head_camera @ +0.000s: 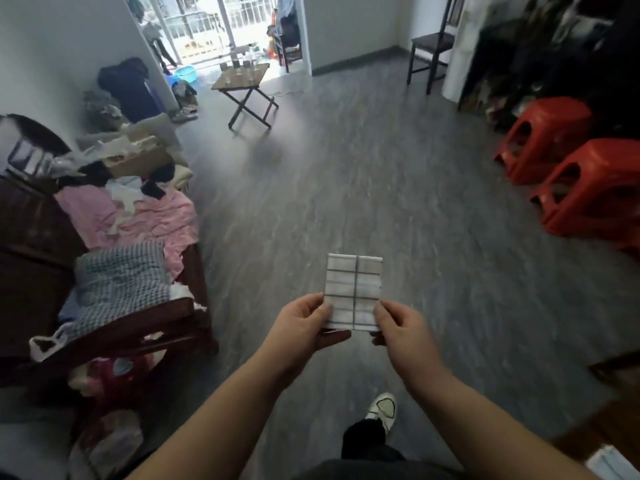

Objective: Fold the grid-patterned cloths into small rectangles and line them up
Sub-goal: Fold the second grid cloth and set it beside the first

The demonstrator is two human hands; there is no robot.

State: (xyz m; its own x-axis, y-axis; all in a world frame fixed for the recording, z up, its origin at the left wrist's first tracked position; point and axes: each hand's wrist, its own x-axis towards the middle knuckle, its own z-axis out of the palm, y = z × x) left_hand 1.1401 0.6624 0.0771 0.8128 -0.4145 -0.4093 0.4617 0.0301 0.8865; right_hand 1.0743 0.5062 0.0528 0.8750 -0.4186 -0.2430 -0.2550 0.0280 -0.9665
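1. Forearms reach forward; left hand [301,327] and right hand [401,327] each pinch a lower corner of the folded grid cloth [353,289].
2. Cloth is held in the air above the floor [346,185], long axis pointing away from the person.
3. Cluttered wooden seat [138,317] lies to the left, nearer the left hand.

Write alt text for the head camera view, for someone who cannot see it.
A left hand and a right hand each pinch a lower corner of a folded grid-patterned cloth above a grey floor. A cluttered wooden bench stands at left; red plastic stools stand at right.
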